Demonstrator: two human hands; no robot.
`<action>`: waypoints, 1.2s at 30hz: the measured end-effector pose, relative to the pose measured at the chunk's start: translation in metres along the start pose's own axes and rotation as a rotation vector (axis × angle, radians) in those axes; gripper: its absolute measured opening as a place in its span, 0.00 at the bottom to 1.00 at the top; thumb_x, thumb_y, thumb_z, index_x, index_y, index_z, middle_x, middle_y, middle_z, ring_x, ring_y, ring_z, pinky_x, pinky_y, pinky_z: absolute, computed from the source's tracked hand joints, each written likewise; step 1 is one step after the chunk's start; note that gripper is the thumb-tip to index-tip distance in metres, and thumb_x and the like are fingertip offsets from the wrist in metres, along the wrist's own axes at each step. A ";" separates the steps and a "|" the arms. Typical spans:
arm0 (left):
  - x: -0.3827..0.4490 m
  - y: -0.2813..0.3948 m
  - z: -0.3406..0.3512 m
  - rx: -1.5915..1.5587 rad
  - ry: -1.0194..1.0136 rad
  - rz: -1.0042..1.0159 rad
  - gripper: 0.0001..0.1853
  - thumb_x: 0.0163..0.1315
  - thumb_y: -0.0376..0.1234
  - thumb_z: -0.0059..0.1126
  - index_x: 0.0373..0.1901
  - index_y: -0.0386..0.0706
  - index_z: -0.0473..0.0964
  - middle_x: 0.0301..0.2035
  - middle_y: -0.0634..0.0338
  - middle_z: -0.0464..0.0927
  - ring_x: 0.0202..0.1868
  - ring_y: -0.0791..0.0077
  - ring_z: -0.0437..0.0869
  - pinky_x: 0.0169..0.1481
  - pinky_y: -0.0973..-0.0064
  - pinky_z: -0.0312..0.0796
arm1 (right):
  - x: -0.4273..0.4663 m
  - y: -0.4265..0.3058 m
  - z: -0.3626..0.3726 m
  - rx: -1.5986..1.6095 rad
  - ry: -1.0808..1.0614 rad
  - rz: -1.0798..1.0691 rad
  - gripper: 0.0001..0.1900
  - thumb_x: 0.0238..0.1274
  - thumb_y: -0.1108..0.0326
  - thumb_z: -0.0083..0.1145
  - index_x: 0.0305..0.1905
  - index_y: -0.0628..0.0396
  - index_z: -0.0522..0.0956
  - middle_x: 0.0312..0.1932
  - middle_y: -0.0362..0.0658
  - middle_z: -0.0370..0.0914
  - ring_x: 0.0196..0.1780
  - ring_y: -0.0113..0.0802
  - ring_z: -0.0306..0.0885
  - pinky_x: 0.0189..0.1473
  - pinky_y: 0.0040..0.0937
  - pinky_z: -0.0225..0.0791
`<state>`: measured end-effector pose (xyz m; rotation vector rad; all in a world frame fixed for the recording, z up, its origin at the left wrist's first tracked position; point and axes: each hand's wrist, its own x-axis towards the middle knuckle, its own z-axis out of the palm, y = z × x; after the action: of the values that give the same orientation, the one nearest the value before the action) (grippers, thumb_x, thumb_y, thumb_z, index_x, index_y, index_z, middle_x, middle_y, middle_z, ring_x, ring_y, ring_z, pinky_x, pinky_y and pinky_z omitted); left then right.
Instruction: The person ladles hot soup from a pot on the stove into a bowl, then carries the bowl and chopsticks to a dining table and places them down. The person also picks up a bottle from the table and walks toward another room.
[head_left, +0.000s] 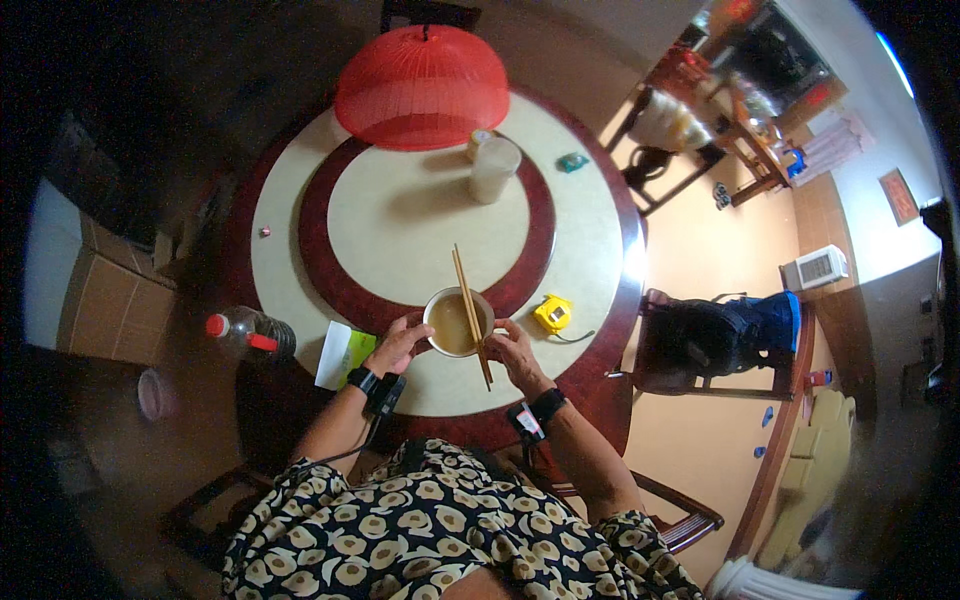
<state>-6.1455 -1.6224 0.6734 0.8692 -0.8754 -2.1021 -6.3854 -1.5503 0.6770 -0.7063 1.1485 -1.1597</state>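
Observation:
A round bowl (448, 324) of cloudy, pale brown liquid is in front of me, near the front edge of the lazy Susan. My left hand (400, 343) grips its left side, the thumb over the rim. On the opposite side my right hand (513, 351) holds the bowl by its right edge. A pair of wooden chopsticks (466, 289) lies across the bowl's right part, the near ends beside my right fingers. Whether those fingers also pinch the chopsticks, I cannot tell. The bowl's underside is hidden.
A yellow tape measure (554, 313) lies right of the bowl, a green-and-white paper packet (346, 354) to the left. Further left is a large plastic bottle (251, 336). A red mesh food cover (422, 90) and a translucent pitcher (494, 171) stand on the round table (592, 225).

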 end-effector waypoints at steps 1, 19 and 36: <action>0.005 0.000 0.000 0.046 0.049 -0.033 0.19 0.56 0.32 0.65 0.45 0.35 0.69 0.45 0.56 0.76 0.49 0.70 0.77 0.56 0.68 0.73 | 0.008 -0.001 -0.003 0.004 -0.005 -0.041 0.17 0.62 0.66 0.58 0.51 0.59 0.69 0.37 0.46 0.80 0.38 0.32 0.81 0.44 0.31 0.76; 0.045 -0.036 -0.022 0.194 0.118 0.008 0.30 0.55 0.25 0.60 0.62 0.34 0.64 0.51 0.57 0.73 0.53 0.71 0.75 0.59 0.72 0.70 | 0.046 0.012 -0.033 -0.082 -0.037 0.124 0.15 0.59 0.66 0.58 0.50 0.59 0.72 0.40 0.44 0.79 0.41 0.33 0.80 0.46 0.34 0.76; 0.022 -0.051 -0.023 0.297 0.294 0.051 0.39 0.51 0.36 0.73 0.62 0.36 0.61 0.48 0.51 0.74 0.49 0.68 0.76 0.51 0.72 0.71 | 0.040 0.023 -0.042 -0.107 -0.149 0.115 0.12 0.64 0.62 0.56 0.46 0.54 0.69 0.39 0.45 0.79 0.40 0.36 0.81 0.44 0.36 0.77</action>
<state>-6.1569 -1.6193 0.6143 1.2587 -1.0508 -1.7662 -6.4186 -1.5764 0.6307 -0.7852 1.1160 -0.9392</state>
